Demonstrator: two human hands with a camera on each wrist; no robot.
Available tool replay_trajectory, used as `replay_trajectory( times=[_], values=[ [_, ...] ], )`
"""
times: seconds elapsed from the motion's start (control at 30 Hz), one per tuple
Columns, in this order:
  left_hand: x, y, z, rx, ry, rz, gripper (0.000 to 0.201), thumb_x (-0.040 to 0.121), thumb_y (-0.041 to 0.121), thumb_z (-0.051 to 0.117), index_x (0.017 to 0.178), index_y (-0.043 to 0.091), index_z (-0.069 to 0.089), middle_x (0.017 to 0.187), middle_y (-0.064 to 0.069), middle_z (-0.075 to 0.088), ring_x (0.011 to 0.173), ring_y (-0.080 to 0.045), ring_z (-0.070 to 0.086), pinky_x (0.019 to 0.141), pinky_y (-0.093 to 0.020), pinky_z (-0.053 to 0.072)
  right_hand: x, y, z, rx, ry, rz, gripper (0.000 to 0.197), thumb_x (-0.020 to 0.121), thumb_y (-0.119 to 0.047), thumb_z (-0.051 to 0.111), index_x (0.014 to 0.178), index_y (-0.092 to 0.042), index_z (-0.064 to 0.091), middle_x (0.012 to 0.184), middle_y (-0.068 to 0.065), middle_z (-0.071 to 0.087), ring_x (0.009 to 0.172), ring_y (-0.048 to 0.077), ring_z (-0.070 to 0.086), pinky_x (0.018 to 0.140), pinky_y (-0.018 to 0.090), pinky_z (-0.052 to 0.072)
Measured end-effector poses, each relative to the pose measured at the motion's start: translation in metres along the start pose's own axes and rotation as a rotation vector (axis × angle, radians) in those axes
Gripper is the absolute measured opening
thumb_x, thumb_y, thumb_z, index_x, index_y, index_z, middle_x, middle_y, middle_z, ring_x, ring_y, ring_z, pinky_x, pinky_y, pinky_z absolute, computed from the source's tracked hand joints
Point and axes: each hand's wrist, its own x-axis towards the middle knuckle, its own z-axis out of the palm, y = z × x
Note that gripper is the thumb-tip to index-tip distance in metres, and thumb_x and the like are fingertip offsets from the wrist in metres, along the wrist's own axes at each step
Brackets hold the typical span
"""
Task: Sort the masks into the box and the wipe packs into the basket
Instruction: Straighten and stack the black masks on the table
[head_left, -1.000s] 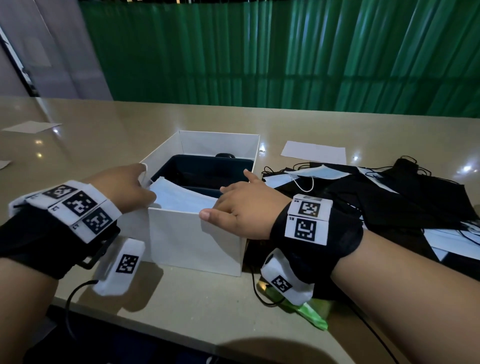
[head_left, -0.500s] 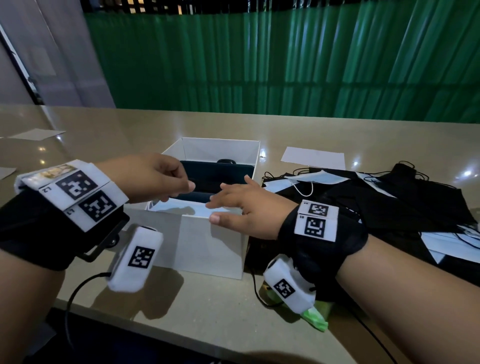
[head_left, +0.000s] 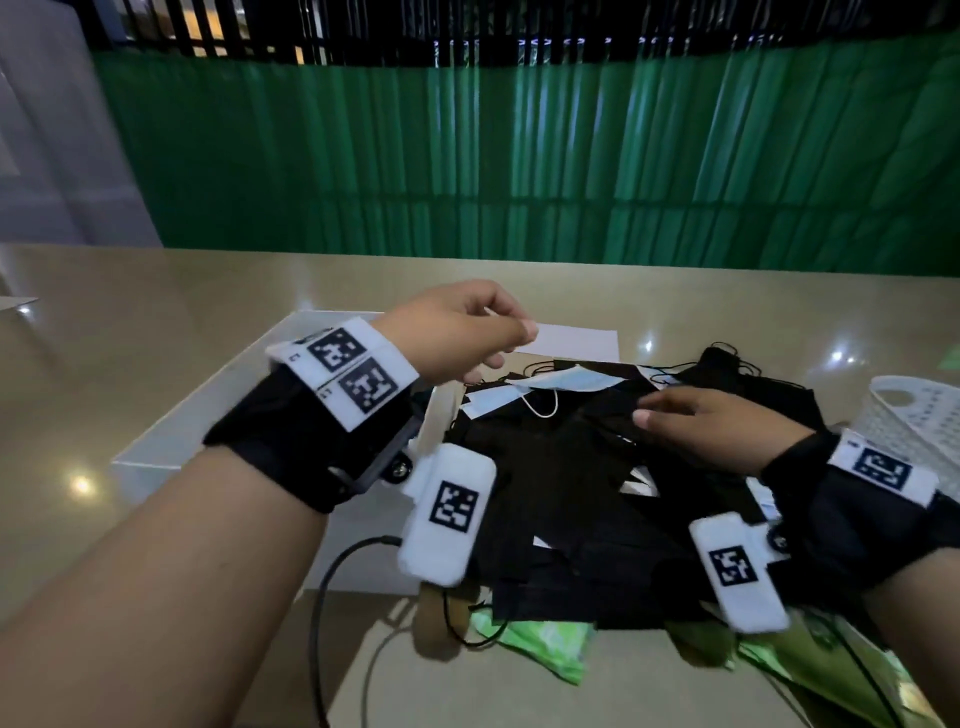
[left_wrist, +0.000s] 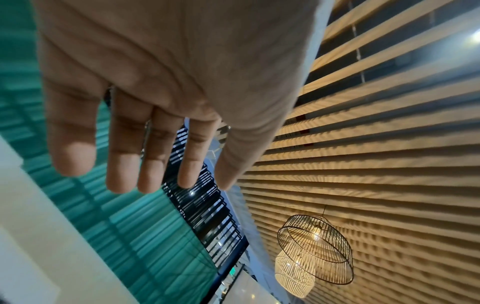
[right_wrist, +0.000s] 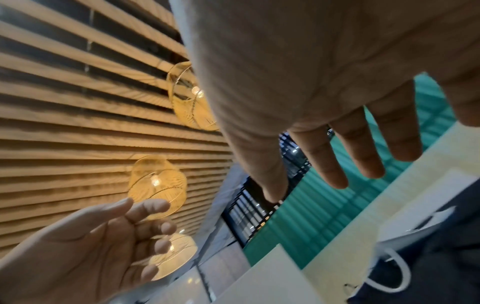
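Note:
A pile of black masks covers the table's middle, with a light blue mask on its far side. My right hand hovers flat over the pile, fingers straight and holding nothing, as the right wrist view confirms. My left hand is raised above the pile's left edge and empty; its fingers are spread. The white box stands at the left, mostly hidden by my left forearm. Green wipe packs stick out from under the pile's near edge. A white basket stands at the right.
A white sheet of paper lies beyond the pile. More green packs lie at the front right under my right wrist. A cable hangs from my left wrist over the table's near edge. A green curtain closes the back.
Both hands have left the box and moved right, over the mask pile. The light blue mask they pressed stayed in the box. The basket has come into view.

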Motion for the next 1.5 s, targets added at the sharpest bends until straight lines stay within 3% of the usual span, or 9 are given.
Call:
replay_trajectory(
  times=[0.13, 0.33, 0.5, 0.6, 0.8, 1.03, 1.2, 1.33, 1.5],
  values=[
    [0.025, -0.013, 0.039, 0.124, -0.115, -0.115, 0.024, 0.087, 0.038, 0.06, 0.107, 0.024, 0.057, 0.11, -0.001, 0.062, 0.103, -0.018, 0.062, 0.093, -0.036, 0.052, -0.007, 0.04, -0.005, -0.038, 0.028, 0.151, 0.039, 0.088, -0.043, 0.059, 0.119, -0.019, 0.06, 0.117, -0.001, 0.063, 0.105, 0.013, 0.057, 0.09, 0.022, 0.038],
    [0.033, -0.041, 0.079, 0.463, -0.17, -0.235, 0.057, 0.087, 0.048, 0.056, 0.137, 0.026, 0.041, 0.133, 0.001, 0.05, 0.119, -0.017, 0.05, 0.093, -0.024, 0.036, -0.011, 0.065, -0.001, -0.075, 0.021, 0.247, 0.037, 0.088, -0.047, 0.057, 0.114, -0.021, 0.063, 0.106, -0.003, 0.064, 0.094, 0.012, 0.057, 0.078, 0.023, 0.038],
    [0.038, -0.046, 0.098, 0.417, -0.186, -0.293, 0.063, 0.088, 0.047, 0.055, 0.141, 0.021, 0.036, 0.139, 0.0, 0.047, 0.125, -0.018, 0.046, 0.093, -0.023, 0.033, -0.008, 0.071, -0.001, -0.109, 0.018, 0.307, 0.052, 0.089, -0.049, 0.055, 0.13, -0.018, 0.052, 0.128, 0.002, 0.057, 0.097, 0.013, 0.051, 0.079, 0.021, 0.036],
    [0.043, -0.055, 0.105, 0.372, -0.152, -0.366, 0.064, 0.088, 0.043, 0.058, 0.142, 0.016, 0.035, 0.139, -0.003, 0.047, 0.125, -0.021, 0.047, 0.093, -0.023, 0.033, -0.006, 0.077, 0.003, -0.119, 0.006, 0.325, 0.057, 0.088, -0.051, 0.056, 0.133, -0.016, 0.05, 0.135, 0.004, 0.053, 0.116, 0.019, 0.053, 0.091, 0.024, 0.038],
    [0.046, -0.088, 0.114, 0.509, 0.034, -0.533, 0.073, 0.078, 0.048, 0.06, 0.142, 0.023, 0.034, 0.143, -0.013, 0.039, 0.131, -0.03, 0.038, 0.11, -0.041, 0.03, -0.007, 0.091, 0.007, -0.092, 0.054, 0.365, 0.071, 0.083, -0.049, 0.062, 0.139, -0.012, 0.039, 0.143, 0.015, 0.036, 0.127, 0.028, 0.044, 0.102, 0.03, 0.035],
    [0.052, -0.094, 0.109, 0.535, 0.028, -0.615, 0.095, 0.075, 0.05, 0.066, 0.149, 0.028, 0.009, 0.149, -0.015, 0.023, 0.137, -0.033, 0.026, 0.113, -0.044, 0.025, -0.002, 0.099, 0.006, -0.032, 0.069, 0.371, 0.077, 0.081, -0.046, 0.068, 0.141, -0.012, 0.033, 0.137, 0.01, 0.049, 0.122, 0.025, 0.05, 0.096, 0.028, 0.038],
    [0.052, -0.092, 0.108, 0.516, 0.032, -0.631, 0.108, 0.07, 0.054, 0.072, 0.149, 0.032, 0.001, 0.148, -0.017, 0.021, 0.137, -0.035, 0.026, 0.11, -0.045, 0.025, -0.003, 0.099, 0.009, -0.079, 0.041, 0.35, 0.069, 0.077, -0.048, 0.071, 0.133, -0.018, 0.043, 0.136, 0.01, 0.044, 0.12, 0.025, 0.049, 0.098, 0.029, 0.038],
    [0.052, -0.092, 0.109, 0.523, 0.015, -0.626, 0.102, 0.07, 0.056, 0.071, 0.148, 0.031, 0.01, 0.147, -0.018, 0.026, 0.135, -0.035, 0.03, 0.112, -0.047, 0.027, -0.006, 0.09, 0.009, -0.207, 0.051, 0.259, 0.044, 0.076, -0.046, 0.071, 0.113, -0.033, 0.052, 0.121, 0.004, 0.038, 0.12, 0.026, 0.04, 0.102, 0.031, 0.034],
    [0.049, -0.088, 0.106, 0.452, 0.009, -0.59, 0.102, 0.067, 0.062, 0.067, 0.147, 0.036, 0.01, 0.148, -0.015, 0.025, 0.135, -0.034, 0.028, 0.112, -0.046, 0.026, -0.001, 0.076, 0.017, -0.118, -0.127, 0.139, 0.028, 0.078, -0.034, 0.074, 0.099, -0.026, 0.057, 0.093, -0.006, 0.057, 0.083, 0.008, 0.055, 0.072, 0.018, 0.041]
  ],
)
